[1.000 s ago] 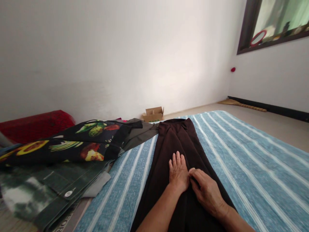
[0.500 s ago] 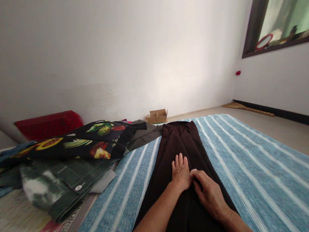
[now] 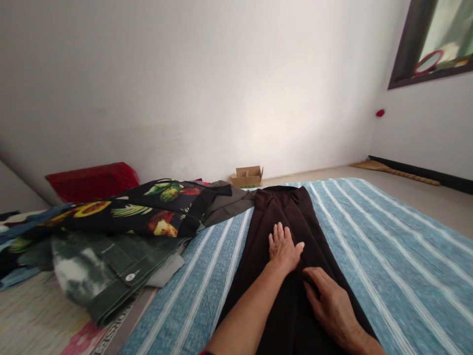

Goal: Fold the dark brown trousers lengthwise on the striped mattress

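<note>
A dark brown garment with a gathered waistband lies lengthwise on the blue-and-white striped sheet. Whether it is trousers or a skirt I cannot tell. My left hand lies flat on its middle, fingers stretched forward and thumb out to the right. Just to the right and nearer to me, my right hand is curled over the same cloth. Its fingers and thumb are bent together at the fabric, and the fingertips are partly hidden. The hands are a little apart.
On the left lie a black fruit-print garment, a dark green denim piece with a metal button, and a grey garment. Behind them is a red bundle. A cardboard box stands by the wall beyond the bed.
My hands have moved apart: the right hand's fingertips no longer touch the left hand, whose thumb now sticks out. The view has turned slightly left.
</note>
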Motion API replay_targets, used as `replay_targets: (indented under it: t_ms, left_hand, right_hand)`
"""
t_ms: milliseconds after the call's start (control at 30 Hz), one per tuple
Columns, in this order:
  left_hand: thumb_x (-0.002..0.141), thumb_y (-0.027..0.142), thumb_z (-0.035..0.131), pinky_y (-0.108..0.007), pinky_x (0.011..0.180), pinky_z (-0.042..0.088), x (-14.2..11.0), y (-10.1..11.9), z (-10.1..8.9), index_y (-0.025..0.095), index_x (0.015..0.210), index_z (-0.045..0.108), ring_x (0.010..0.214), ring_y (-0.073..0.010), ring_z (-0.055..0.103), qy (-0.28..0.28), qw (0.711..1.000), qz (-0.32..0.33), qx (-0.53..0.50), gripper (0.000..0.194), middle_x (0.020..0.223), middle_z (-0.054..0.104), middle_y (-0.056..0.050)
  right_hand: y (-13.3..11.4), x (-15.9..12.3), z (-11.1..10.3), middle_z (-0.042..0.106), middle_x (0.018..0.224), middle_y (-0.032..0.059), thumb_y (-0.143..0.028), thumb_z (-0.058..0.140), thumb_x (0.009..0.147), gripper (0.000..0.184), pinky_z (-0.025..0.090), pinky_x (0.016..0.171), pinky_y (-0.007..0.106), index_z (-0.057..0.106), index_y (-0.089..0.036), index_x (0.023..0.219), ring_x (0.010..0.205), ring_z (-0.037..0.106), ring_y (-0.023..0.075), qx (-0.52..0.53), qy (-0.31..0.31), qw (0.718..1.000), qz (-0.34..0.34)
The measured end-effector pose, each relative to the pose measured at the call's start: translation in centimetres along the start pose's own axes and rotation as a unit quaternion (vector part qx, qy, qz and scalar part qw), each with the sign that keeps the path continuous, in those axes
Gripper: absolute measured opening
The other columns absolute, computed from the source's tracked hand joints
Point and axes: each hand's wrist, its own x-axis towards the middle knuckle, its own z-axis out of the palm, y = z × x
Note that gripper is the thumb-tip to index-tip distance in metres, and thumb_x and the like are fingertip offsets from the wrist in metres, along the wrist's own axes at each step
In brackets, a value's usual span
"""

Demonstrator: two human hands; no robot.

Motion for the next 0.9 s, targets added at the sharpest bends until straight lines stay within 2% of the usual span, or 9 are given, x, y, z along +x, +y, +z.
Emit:
replay_targets:
  t_ms: [200, 667, 900]
  left_hand:
    - [0.088, 0.058, 0.023, -0.045, 0.110, 0.014, 0.0, -0.3, 1.7, 0.009, 0.143, 0.019, 0.138, -0.0256, 0.006, 0.002, 1.000, 0.007, 0.026, 0.074, 0.151, 0.012, -0.014]
    - [0.087, 0.058, 0.023, -0.045, 0.110, 0.015, -0.1, -0.2, 1.8, 0.010, 0.143, 0.020, 0.138, -0.0258, 0.008, 0.010, 0.999, 0.010, 0.030, 0.074, 0.151, 0.014, -0.014]
    - [0.088, 0.055, 0.026, -0.045, 0.109, 0.017, 0.3, -0.3, 1.9, 0.010, 0.142, 0.023, 0.138, -0.0271, 0.010, 0.037, 0.998, 0.018, 0.041, 0.071, 0.149, 0.019, -0.014]
  right_hand:
    - [0.0, 0.0, 0.0, 0.064, 0.092, 0.0046, -0.016, 0.042, 0.083, 0.022, 0.054, 0.073, 0.030, 0.054, -0.022, 0.101, 0.084, 0.063, 0.0182, -0.001, 0.002, 1.000, -0.004]
    - [0.2, 0.1, -0.2, 0.063, 0.091, 0.0042, -0.017, 0.043, 0.084, 0.020, 0.053, 0.073, 0.030, 0.054, -0.022, 0.100, 0.083, 0.062, 0.0181, -0.006, -0.011, 1.000, -0.002]
    - [-0.1, 0.5, -0.4, 0.061, 0.094, 0.0057, -0.012, 0.041, 0.083, 0.023, 0.051, 0.076, 0.032, 0.051, -0.022, 0.101, 0.086, 0.060, 0.0190, -0.010, -0.025, 1.000, 0.001]
